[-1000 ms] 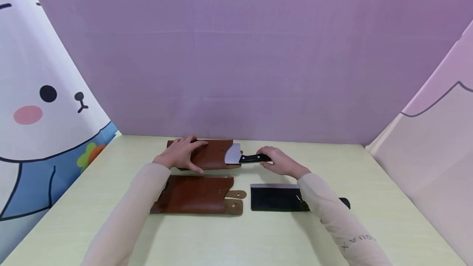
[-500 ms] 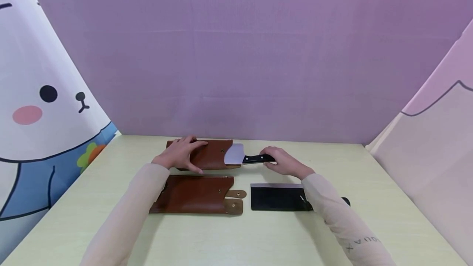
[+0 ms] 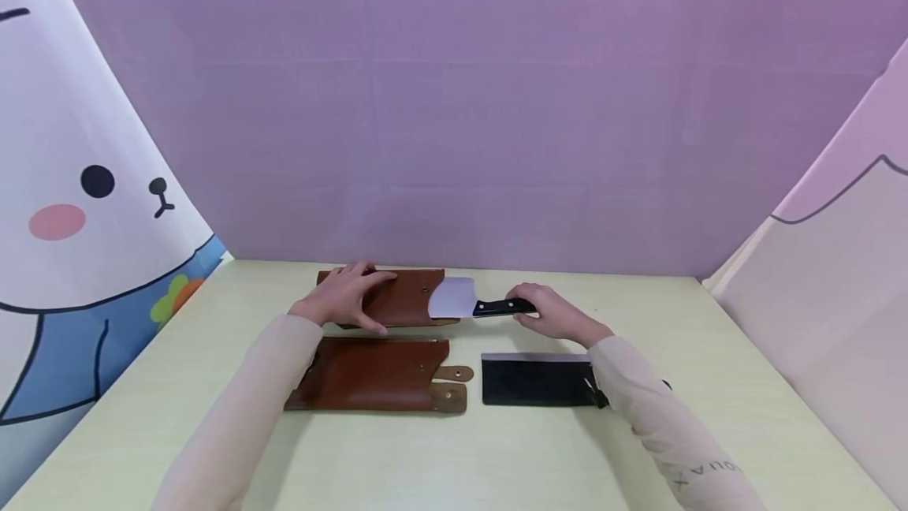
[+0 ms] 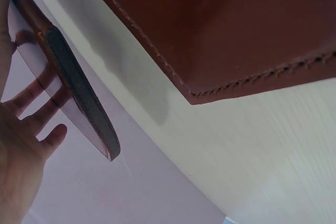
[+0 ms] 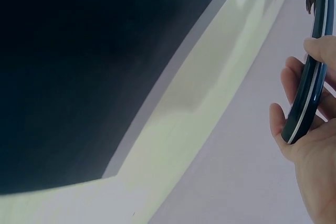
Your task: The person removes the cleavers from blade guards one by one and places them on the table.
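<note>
A cleaver (image 3: 452,298) with a riveted black handle lies partly inside the farther brown leather sheath (image 3: 403,304); a wide band of its silver blade shows outside the mouth. My right hand (image 3: 556,314) grips the end of that handle, and the right wrist view shows fingers and thumb around the handle (image 5: 310,90). Across the sheath's closed half my left hand (image 3: 344,296) holds it, thumb at the near edge and fingers at the far edge. In the left wrist view the held sheath (image 4: 79,80) appears edge-on beside the fingers.
Nearer on the pale table (image 3: 397,464) lies a second brown sheath (image 3: 376,375), its two snap straps pointing right. To its right is a black-bladed cleaver (image 3: 535,383) with a silver edge, its handle mostly hidden under my right sleeve. A purple backdrop (image 3: 454,117) stands behind the table.
My right hand has moved to the right with the cleaver, and more of the blade shows outside the sheath. The left hand and the sheath have stayed nearly in place.
</note>
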Demonstrator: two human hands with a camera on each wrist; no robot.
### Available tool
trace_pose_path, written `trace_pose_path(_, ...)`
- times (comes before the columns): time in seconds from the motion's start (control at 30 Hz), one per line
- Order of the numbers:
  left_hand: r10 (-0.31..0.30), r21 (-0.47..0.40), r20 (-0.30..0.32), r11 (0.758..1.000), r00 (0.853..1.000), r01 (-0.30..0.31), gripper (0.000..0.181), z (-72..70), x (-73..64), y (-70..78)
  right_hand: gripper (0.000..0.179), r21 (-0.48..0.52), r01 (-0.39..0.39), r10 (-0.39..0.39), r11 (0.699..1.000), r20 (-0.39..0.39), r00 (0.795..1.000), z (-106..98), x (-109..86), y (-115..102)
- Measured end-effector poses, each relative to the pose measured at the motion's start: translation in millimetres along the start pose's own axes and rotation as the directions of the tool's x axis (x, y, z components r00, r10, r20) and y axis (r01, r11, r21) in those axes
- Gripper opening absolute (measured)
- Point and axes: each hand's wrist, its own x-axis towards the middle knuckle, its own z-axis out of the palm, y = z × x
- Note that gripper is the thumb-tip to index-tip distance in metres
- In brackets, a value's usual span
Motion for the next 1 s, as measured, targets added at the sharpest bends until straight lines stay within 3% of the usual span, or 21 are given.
trace_pose_path(1.0, 0.000, -0.020, -0.008, 1.000, 1.000, 0.000, 0.097, 3.5, -0.9, -4.8, 0.020, 0.006, 0.006, -0.006, 1.000, -0.028, 1.000, -8, -20.0, 11)
